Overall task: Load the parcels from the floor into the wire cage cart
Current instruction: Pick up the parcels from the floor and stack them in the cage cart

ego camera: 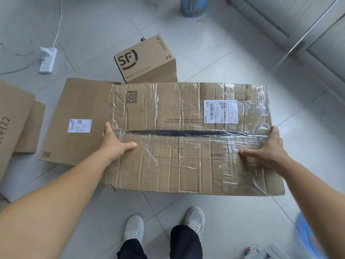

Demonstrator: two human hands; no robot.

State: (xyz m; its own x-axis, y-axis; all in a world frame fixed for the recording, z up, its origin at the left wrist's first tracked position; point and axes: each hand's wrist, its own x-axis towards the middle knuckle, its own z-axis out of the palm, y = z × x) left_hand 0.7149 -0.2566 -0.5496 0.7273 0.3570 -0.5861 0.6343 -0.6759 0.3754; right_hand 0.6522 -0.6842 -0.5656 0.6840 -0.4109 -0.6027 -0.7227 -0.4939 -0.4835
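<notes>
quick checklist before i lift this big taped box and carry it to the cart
1. Left hand on the big taped box, left end: ok.
2. Right hand on its right end: ok.
3. Top seam closed: not ok, a dark gap shows under the tape.
4. Floor by the shoes clear: ok.
5. Path ahead: not ok, SF box stands just beyond.
6. Wire cage cart position: cannot tell, not in view.

Creased matt cardboard parcel w/ glossy clear tape, smooth glossy floor tiles
</notes>
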